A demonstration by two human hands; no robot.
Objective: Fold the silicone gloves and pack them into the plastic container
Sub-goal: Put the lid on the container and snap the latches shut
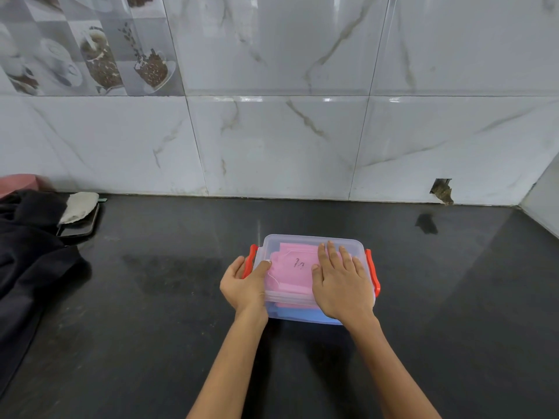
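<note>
So the dark table (151,297) carries the plastic container (305,309), long axis running left-right, pink gloves (292,275) folded under its lid (302,241). Right hand (341,285) lies flat on top, fingers (331,252) spread. Left hand (245,285) cups the left end, right beside the orange latch (250,260), so it looks nearest for snapping it.

I see bare dark counter (453,297) open right and front of the container (302,309); black cloth (33,267) crowds the frame's left edge.
</note>
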